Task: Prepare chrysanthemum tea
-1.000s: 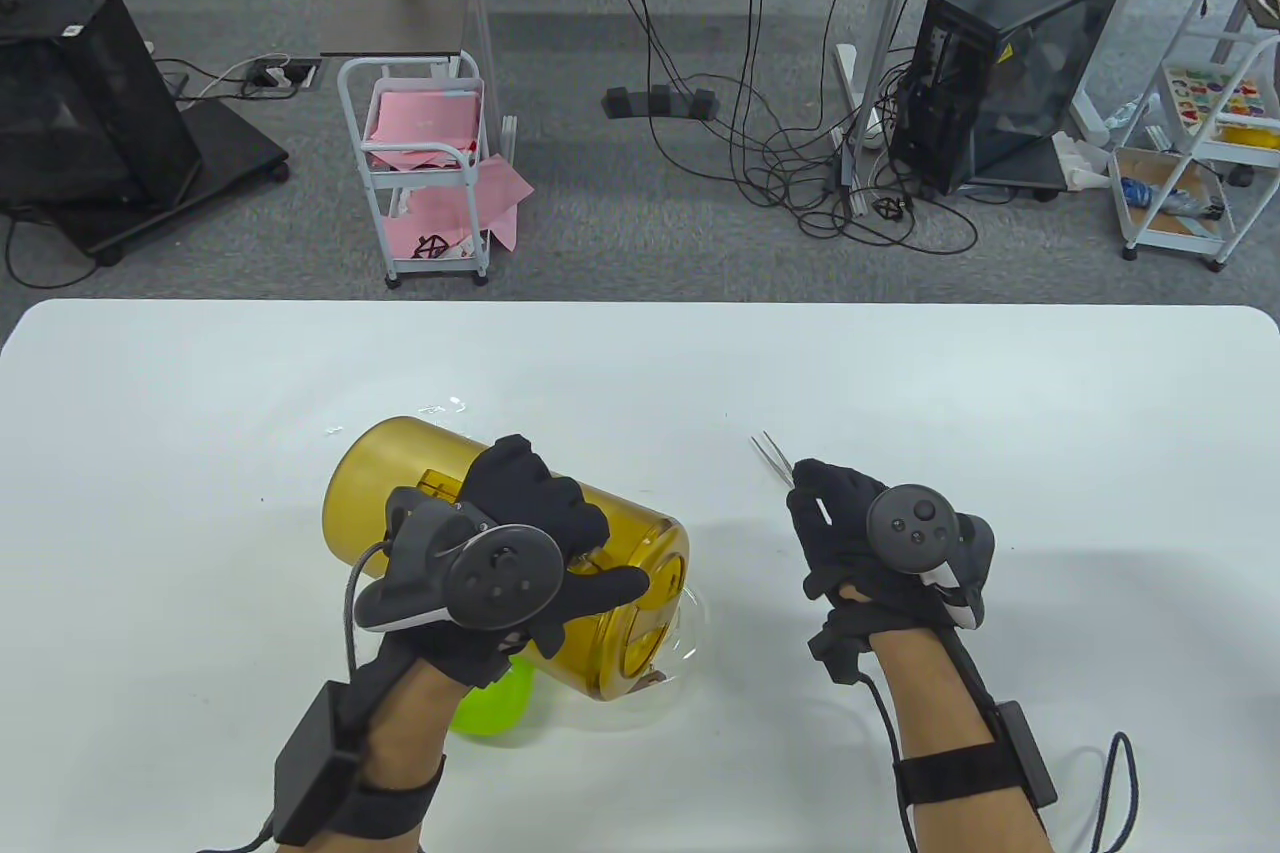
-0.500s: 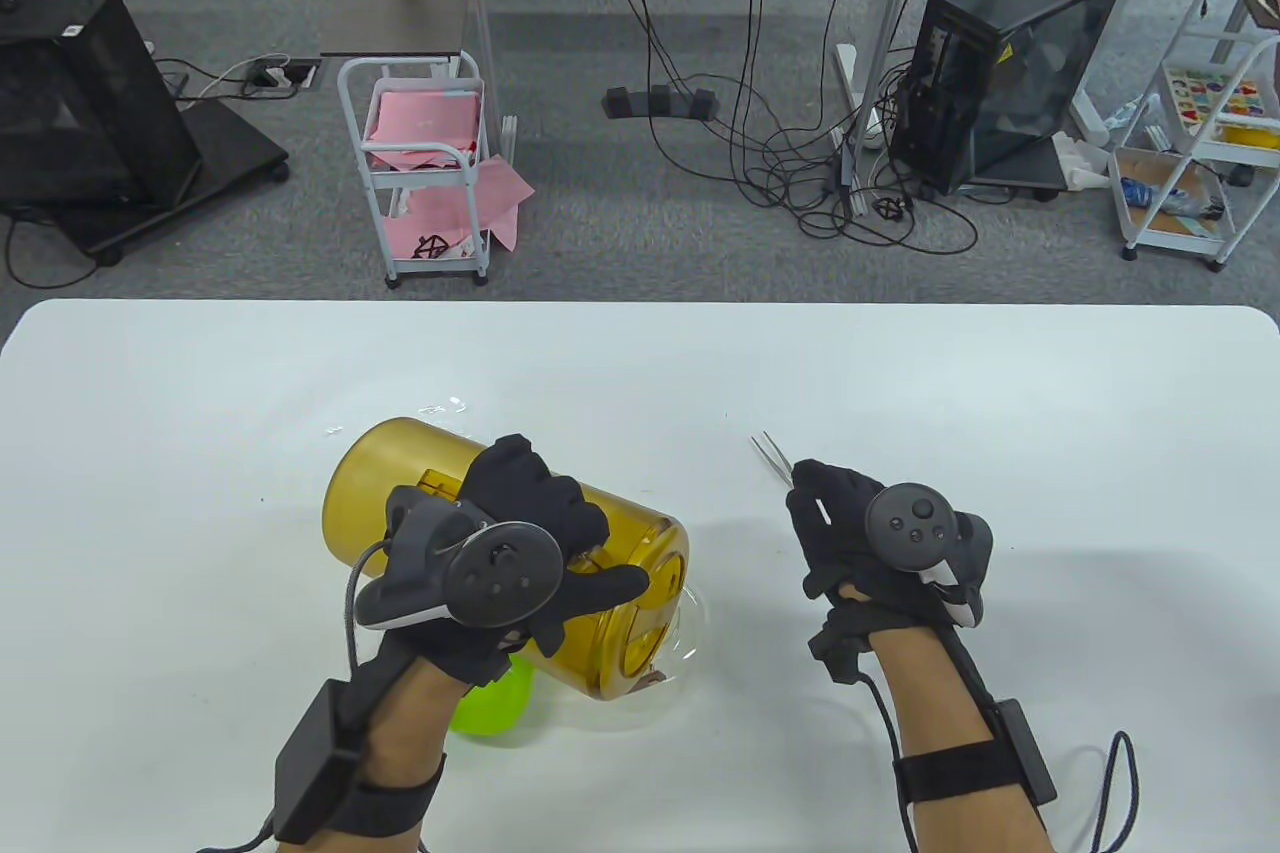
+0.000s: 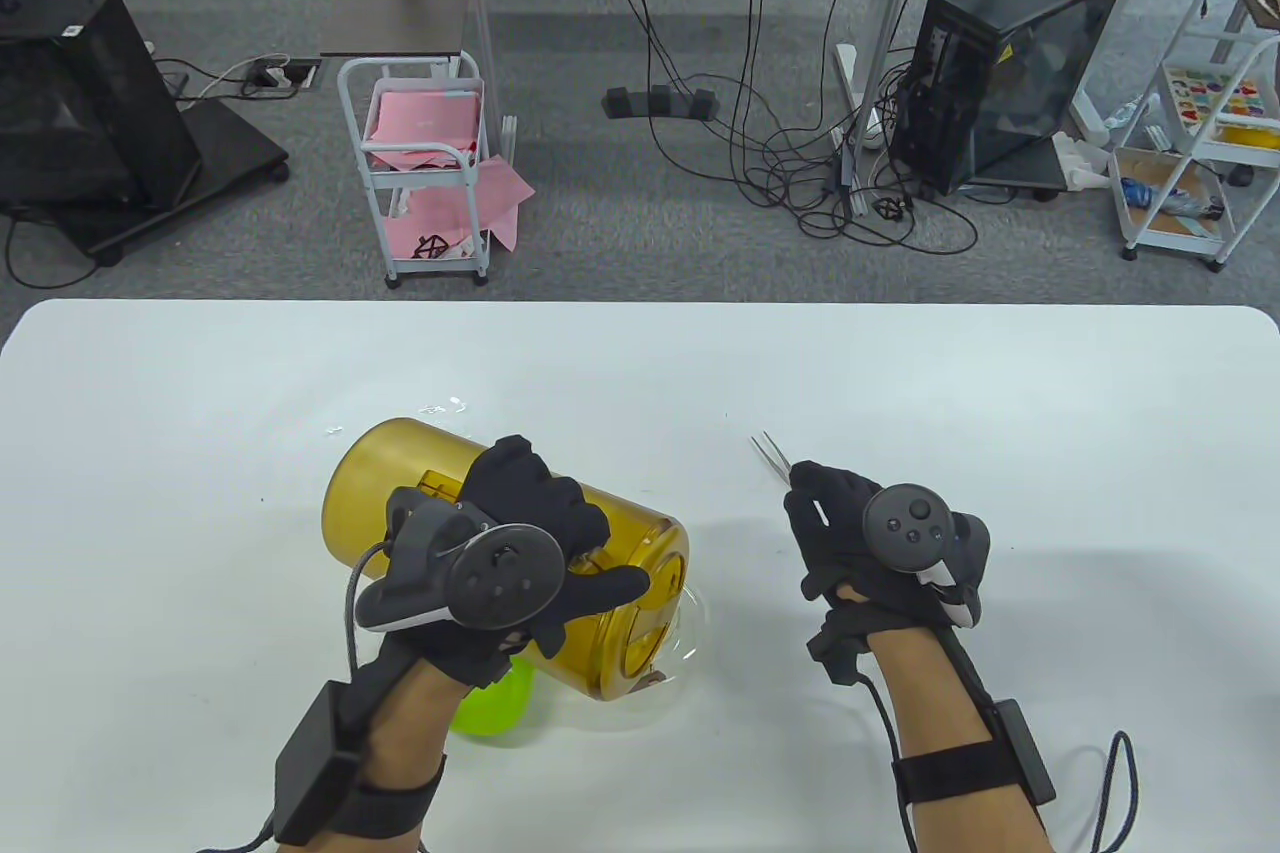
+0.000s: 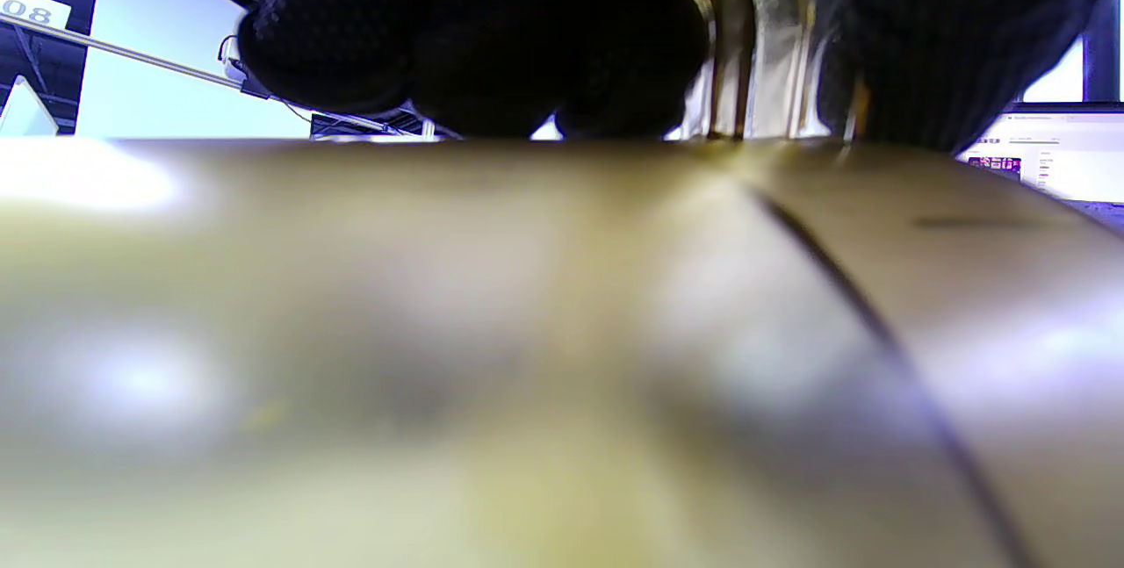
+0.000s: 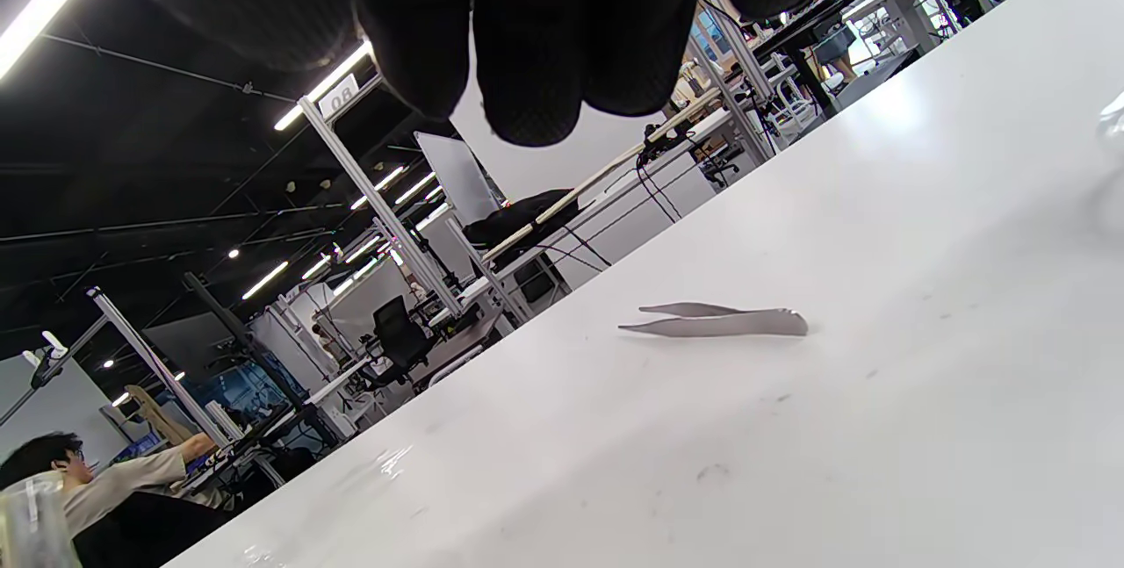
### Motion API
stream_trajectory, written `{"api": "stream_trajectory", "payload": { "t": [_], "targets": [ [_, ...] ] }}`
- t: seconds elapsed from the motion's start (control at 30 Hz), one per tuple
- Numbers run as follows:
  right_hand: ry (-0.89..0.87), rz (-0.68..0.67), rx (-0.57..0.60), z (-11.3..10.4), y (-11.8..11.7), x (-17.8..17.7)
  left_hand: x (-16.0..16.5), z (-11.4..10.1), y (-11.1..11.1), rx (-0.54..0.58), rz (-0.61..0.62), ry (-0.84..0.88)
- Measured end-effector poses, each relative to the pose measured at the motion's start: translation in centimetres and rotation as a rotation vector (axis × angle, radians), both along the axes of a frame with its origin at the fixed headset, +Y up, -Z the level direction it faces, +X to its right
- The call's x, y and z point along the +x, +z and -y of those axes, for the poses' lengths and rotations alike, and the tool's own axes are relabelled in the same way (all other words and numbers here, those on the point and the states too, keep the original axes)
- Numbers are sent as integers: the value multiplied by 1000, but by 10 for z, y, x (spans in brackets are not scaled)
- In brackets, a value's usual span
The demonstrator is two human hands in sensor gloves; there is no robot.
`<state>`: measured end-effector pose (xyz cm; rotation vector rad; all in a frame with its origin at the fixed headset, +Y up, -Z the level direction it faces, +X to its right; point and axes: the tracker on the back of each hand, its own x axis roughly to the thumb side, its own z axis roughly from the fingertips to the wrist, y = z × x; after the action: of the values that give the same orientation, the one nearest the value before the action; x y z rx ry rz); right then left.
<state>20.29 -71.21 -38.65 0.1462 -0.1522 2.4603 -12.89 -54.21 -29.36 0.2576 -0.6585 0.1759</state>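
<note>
My left hand [image 3: 545, 548] grips the handle of a translucent amber jug [image 3: 395, 478]. The jug is tipped far over to the right, and its mouth is over a clear glass vessel [image 3: 683, 658] on the table. In the left wrist view the jug's wall [image 4: 527, 331] fills the picture, with my fingers [image 4: 439, 41] curled round the handle above it. Metal tweezers [image 3: 771, 454] lie flat on the table just beyond my right hand [image 3: 830, 518]. The right wrist view shows the tweezers [image 5: 716, 323] lying free, and my fingers [image 5: 527, 68] hang above them holding nothing.
A bright green object [image 3: 495, 705] sits on the white table [image 3: 1000, 413] under my left wrist, partly hidden. A small wet patch [image 3: 445, 409] glints behind the jug. A person sits at a desk in the far background of the right wrist view.
</note>
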Motion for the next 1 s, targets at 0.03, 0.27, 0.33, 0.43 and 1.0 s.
{"api": "stream_trajectory", "payload": {
  "t": [0.03,0.27,0.33,0.43,1.0],
  "targets": [
    [0,0,0,0,0,0,0,0,0,1,0,-1],
    [0,-1,0,-1,0,0,1,0,0,1,-1,-2],
    [1,-1,0,-1,0,0,1,0,0,1,-2,-2],
    [2,-1,-1,0,0,-1,1,0,0,1,-2,-3],
    [6,-6,-2,0,0,-3,1,0,0,-1,-3,-1]
  ]
}}
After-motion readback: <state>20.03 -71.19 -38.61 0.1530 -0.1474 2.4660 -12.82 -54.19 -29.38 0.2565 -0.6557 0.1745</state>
